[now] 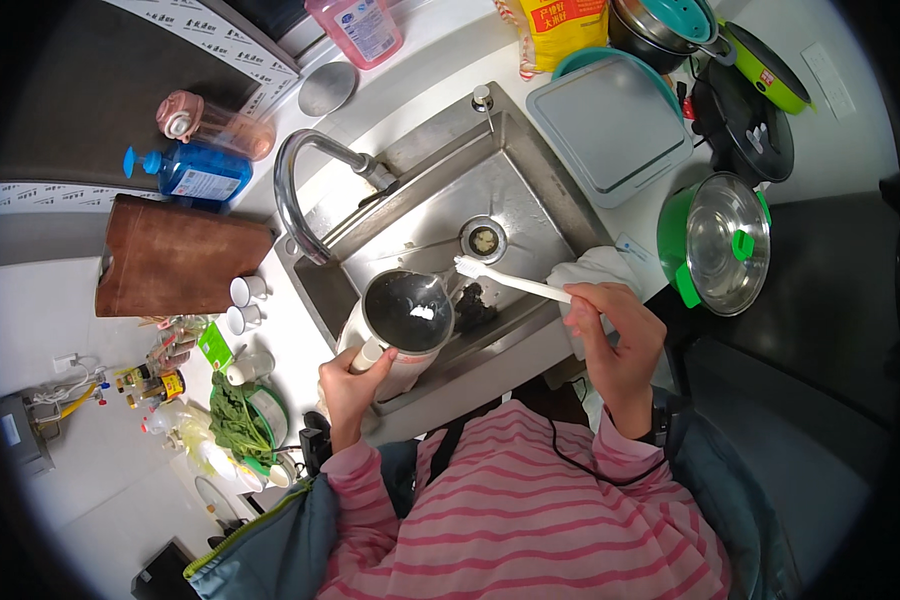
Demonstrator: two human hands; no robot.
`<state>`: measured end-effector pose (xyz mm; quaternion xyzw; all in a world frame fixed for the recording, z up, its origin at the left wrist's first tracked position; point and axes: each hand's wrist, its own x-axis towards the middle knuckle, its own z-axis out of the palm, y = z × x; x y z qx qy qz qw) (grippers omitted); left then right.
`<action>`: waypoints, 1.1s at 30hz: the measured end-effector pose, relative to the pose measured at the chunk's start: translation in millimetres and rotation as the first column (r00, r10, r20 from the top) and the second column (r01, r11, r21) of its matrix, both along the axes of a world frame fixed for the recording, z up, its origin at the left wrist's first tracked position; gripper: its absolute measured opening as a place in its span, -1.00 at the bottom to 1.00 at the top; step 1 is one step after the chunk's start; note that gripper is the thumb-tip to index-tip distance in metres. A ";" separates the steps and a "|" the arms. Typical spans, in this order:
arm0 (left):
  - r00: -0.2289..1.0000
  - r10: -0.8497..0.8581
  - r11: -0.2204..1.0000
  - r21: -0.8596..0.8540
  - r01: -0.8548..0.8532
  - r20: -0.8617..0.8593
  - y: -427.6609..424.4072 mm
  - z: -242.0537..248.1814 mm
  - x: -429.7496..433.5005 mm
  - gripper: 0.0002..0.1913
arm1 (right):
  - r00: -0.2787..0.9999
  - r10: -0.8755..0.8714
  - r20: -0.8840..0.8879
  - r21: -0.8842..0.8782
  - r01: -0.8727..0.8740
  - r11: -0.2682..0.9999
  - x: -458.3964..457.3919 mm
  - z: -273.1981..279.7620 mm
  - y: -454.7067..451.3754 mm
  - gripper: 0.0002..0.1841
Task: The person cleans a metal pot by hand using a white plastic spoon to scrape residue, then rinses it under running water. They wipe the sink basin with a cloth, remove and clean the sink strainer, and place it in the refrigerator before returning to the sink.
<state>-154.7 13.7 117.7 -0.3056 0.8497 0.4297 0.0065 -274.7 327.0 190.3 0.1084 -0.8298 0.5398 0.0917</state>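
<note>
My left hand (pixel 352 386) grips the handle of a white jug (pixel 401 367) at the front left of the stainless steel sink (pixel 439 187). The jug is tilted, with its dark, shiny inside facing up and its spout toward the sink. In my right hand (pixel 619 341) is a white toothbrush (pixel 529 285), held by the handle end over the basin. Its bristles are near the jug's spout, apart from it. Below the brush lies a dark, wet clump (pixel 474 306). Pale food bits (pixel 484 240) sit in the drain. The jug's base is partly hidden by my left hand.
A curved chrome faucet (pixel 292 172) arches over the sink's left side. A whitish cloth (pixel 596 271) hangs over the right rim. At right are a grey lidded box (pixel 611 131) and a green pot (pixel 671 232). Two white mugs (pixel 246 289) and leafy greens (pixel 236 420) stand left.
</note>
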 end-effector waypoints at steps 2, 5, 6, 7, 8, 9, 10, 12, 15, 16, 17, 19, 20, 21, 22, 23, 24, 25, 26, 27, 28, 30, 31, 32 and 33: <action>1.000 -0.006 1.000 -0.001 0.006 0.013 -0.4 -4.7 -1.8 -0.63 | 1.000 -0.008 0.006 0.009 0.008 1.000 -1.4 -1.5 2.0 -0.85; 0.999 -0.025 1.000 0.011 0.024 0.045 -0.1 -8.1 -4.5 -0.62 | 1.000 -0.009 0.013 0.008 0.009 1.000 -3.2 -3.0 5.3 -0.86; 0.998 -0.025 0.999 0.022 0.024 0.057 0.3 -8.7 -5.6 -0.62 | 1.000 -0.009 0.010 0.004 0.009 1.000 -3.8 -3.4 6.5 -0.86; 0.998 -0.038 0.999 0.012 0.038 0.045 1.0 -9.4 -6.7 -0.62 | 1.000 -0.009 0.008 0.001 0.009 1.000 -4.3 -3.7 7.7 -0.87; 0.999 -0.041 0.999 0.008 0.041 0.034 2.3 -10.3 -7.4 -0.61 | 1.000 -0.012 0.008 0.005 0.012 1.000 -4.8 -4.0 8.8 -0.87; 0.999 -0.039 0.999 0.019 0.039 0.023 3.6 -11.3 -8.1 -0.61 | 1.000 -0.014 0.008 0.009 0.014 1.000 -5.2 -4.5 9.9 -0.87; 0.998 -0.051 0.999 -0.012 0.052 0.029 4.3 -12.0 -8.7 -0.61 | 1.000 -0.015 0.008 0.013 0.015 1.000 -5.5 -4.6 10.9 -0.87; 0.998 -0.052 0.998 -0.037 0.053 0.047 5.4 -13.7 -9.6 -0.60 | 1.000 -0.027 0.011 0.002 0.027 1.000 -5.8 -5.2 12.6 -0.88; 0.998 -0.064 0.997 -0.049 0.064 0.006 6.7 -17.7 -11.4 -0.59 | 0.999 -0.033 0.001 0.011 0.032 0.999 -5.8 -6.4 14.5 -0.88; 0.997 -0.069 0.995 -0.064 0.070 0.015 6.6 -18.9 -11.8 -0.59 | 0.999 -0.034 -0.001 0.022 0.034 0.999 -5.6 -6.9 15.0 -0.88; 0.997 -0.072 0.995 -0.067 0.073 0.020 6.3 -19.9 -12.4 -0.59 | 0.999 -0.036 -0.002 0.011 0.036 0.999 -5.5 -7.2 15.6 -0.88; 0.997 -0.075 0.995 -0.070 0.076 0.021 6.0 -22.0 -13.7 -0.58 | 0.999 -0.041 0.008 0.004 0.041 0.999 -5.2 -8.0 16.7 -0.87; 0.997 -0.074 0.995 -0.070 0.075 0.019 6.1 -22.9 -14.4 -0.58 | 0.999 -0.046 0.001 0.000 0.046 0.999 -5.1 -8.2 17.4 -0.87; 0.998 -0.061 0.997 -0.052 0.062 0.027 6.2 -23.6 -15.1 -0.58 | 0.999 -0.046 -0.002 0.002 0.046 0.999 -5.1 -8.4 18.0 -0.86; 0.997 -0.075 0.995 -0.071 0.076 0.013 6.4 -23.9 -15.6 -0.58 | 0.999 -0.047 -0.004 0.005 0.047 0.999 -5.2 -8.5 18.6 -0.86; 0.997 -0.077 0.994 -0.074 0.077 0.009 6.6 -24.0 -16.1 -0.58 | 0.999 -0.048 -0.008 0.004 0.048 0.999 -5.3 -8.5 19.2 -0.86; 0.997 -0.070 0.996 -0.063 0.070 0.013 6.9 -24.0 -16.8 -0.58 | 0.999 -0.049 -0.013 0.003 0.049 0.999 -5.5 -8.5 19.8 -0.85; 0.997 -0.082 0.993 -0.083 0.083 0.012 7.0 -24.1 -17.7 -0.58 | 0.999 -0.050 -0.018 0.002 0.050 0.999 -5.7 -8.6 20.3 -0.85; 0.996 -0.085 0.992 -0.090 0.086 0.019 7.2 -24.2 -18.7 -0.57 | 0.999 -0.050 -0.020 0.004 0.050 0.999 -5.9 -8.6 20.8 -0.85; 0.996 -0.080 0.993 -0.088 0.082 0.027 7.4 -24.3 -19.8 -0.57 | 0.999 -0.050 -0.021 0.006 0.050 0.999 -6.0 -8.7 21.3 -0.85; 0.995 -0.092 0.990 -0.107 0.095 0.031 7.6 -24.8 -20.9 -0.56 | 0.999 -0.045 -0.016 0.011 0.045 0.999 -6.0 -8.9 21.7 -0.84; 0.994 -0.088 0.989 -0.116 0.094 0.058 8.4 -26.5 -23.2 -0.55 | 0.998 -0.050 -0.023 0.005 0.050 0.999 -5.8 -9.4 22.7 -0.84; 0.993 -0.106 0.985 -0.131 0.111 0.043 8.9 -27.6 -24.1 -0.54 | 0.999 -0.049 -0.022 0.002 0.049 0.999 -5.7 -9.8 23.3 -0.83; 0.993 -0.111 0.984 -0.137 0.116 0.044 9.4 -29.0 -25.0 -0.53 | 0.998 -0.051 -0.023 0.003 0.051 0.999 -5.5 -10.2 23.9 -0.83; 0.993 -0.112 0.983 -0.138 0.118 0.048 9.7 -30.3 -25.7 -0.52 | 0.998 -0.052 -0.022 0.003 0.052 0.999 -5.3 -10.8 24.5 -0.83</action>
